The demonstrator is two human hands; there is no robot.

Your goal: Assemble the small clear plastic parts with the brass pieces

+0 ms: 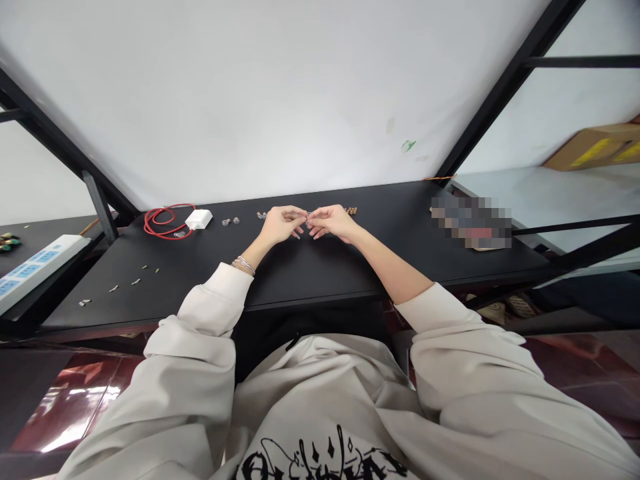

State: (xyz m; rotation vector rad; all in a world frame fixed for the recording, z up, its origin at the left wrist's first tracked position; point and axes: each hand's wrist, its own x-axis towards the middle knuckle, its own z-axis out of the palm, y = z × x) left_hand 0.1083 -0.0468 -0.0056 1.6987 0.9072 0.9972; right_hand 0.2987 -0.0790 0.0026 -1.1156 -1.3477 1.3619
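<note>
Above the far part of the black table (320, 283), my left hand (283, 224) and my right hand (333, 222) meet at the fingertips. Both are closed in a pinch at the same spot. Whatever sits between the fingertips is too small and covered to name. Small clear pieces (261, 215) lie just left of my left hand. Behind my right hand, a row of small copper-coloured pieces (353, 211) is partly hidden. Farther left are more clear round pieces (231, 221).
A white charger plug (199, 219) with a coiled red cable (159, 233) lies at the left. Several small metal bits (135, 281) are scattered nearer the front left. A blurred-out object (473, 223) lies at the right. A white power strip (37, 270) stands beyond the left frame post.
</note>
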